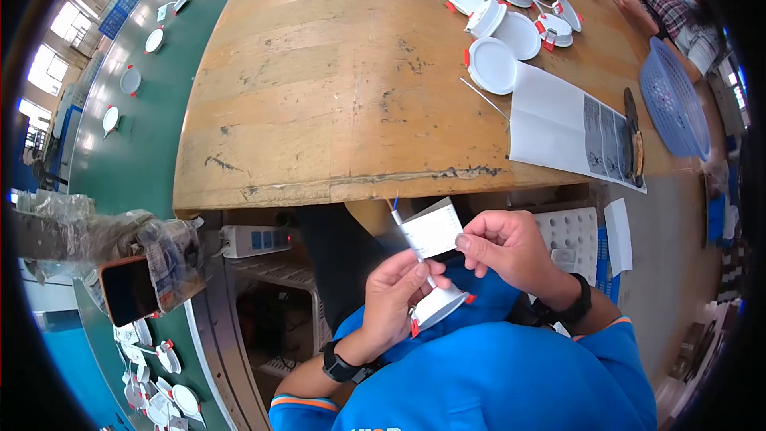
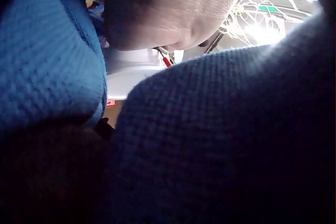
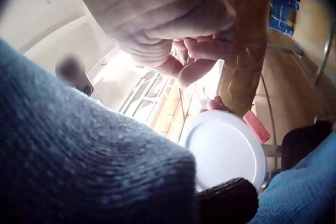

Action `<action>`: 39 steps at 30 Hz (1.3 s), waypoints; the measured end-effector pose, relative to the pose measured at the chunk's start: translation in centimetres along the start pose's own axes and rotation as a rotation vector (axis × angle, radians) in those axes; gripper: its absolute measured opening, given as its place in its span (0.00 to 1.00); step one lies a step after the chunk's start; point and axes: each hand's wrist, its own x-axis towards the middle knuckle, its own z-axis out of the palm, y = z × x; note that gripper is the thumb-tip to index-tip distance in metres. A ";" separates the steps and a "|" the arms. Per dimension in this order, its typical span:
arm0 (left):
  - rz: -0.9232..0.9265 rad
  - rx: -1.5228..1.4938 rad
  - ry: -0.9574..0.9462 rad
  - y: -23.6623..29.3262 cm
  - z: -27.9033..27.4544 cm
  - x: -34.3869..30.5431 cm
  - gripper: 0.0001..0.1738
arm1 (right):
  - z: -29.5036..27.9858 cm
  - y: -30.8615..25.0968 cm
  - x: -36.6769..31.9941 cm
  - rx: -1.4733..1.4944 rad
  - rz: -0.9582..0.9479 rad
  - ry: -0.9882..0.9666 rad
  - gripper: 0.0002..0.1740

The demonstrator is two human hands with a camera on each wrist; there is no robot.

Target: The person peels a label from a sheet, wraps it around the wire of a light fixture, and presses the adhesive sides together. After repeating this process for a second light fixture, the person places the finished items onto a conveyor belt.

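Observation:
A round white downlight (image 1: 439,308) with red clips hangs just below my left hand (image 1: 389,297), its face turned toward my body. The left thumb and fingers pinch its white cable (image 1: 432,280), which runs up to bare brown and blue wire ends. A folded white paper label (image 1: 435,231) with small print stands out beside the cable. My right hand (image 1: 515,249) pinches the label's right edge between thumb and finger. In the right wrist view the downlight's pale disc (image 3: 226,148) shows below that hand. Sleeve and hand cover most of the lamp (image 2: 131,71) in the left wrist view.
Several more downlights (image 1: 517,35) lie on the wooden table (image 1: 319,88), near a printed sheet (image 1: 550,116), pliers (image 1: 637,156) and a blue basket (image 1: 674,104). Left is a green conveyor (image 1: 148,160) carrying lamps, with a phone (image 1: 128,290) mounted beside it. Another person (image 1: 674,8) sits far right.

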 end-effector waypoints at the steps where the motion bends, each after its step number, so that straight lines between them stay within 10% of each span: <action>1: -0.005 -0.021 -0.014 -0.1 -0.2 -0.1 0.14 | -0.1 0.2 0.0 0.011 0.018 0.000 0.10; 39: 0.027 -0.093 0.018 -0.9 -1.2 -0.2 0.10 | 0.2 1.2 -0.7 -0.110 -0.055 0.070 0.07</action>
